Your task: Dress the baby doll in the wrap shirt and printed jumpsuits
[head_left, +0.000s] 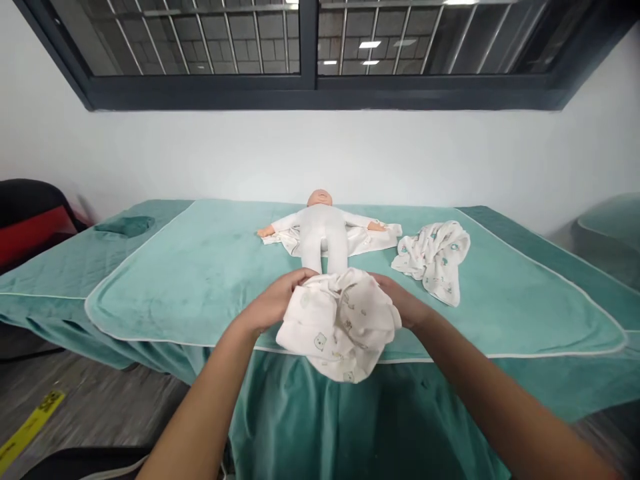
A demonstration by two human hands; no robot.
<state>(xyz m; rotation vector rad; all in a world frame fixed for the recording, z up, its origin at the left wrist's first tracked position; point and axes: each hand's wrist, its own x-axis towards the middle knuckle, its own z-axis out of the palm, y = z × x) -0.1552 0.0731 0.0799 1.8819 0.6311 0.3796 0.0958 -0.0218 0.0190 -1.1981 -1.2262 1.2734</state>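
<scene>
A baby doll [323,230] in a white suit lies on its back on the far side of a teal-covered table [200,280], arms spread, on a white cloth [370,241]. Just in front of its feet both my hands hold up a bunched white printed garment [340,323]. My left hand [275,301] grips its left edge, fingers curled over the fabric. My right hand [403,303] grips the right edge, mostly hidden behind the cloth. The garment hangs over the table's near edge.
A second crumpled white printed cloth [435,260] lies right of the doll. A folded teal towel [125,225] sits at the table's far left. A red and black chair [30,223] stands at left. A wall with a dark window runs behind.
</scene>
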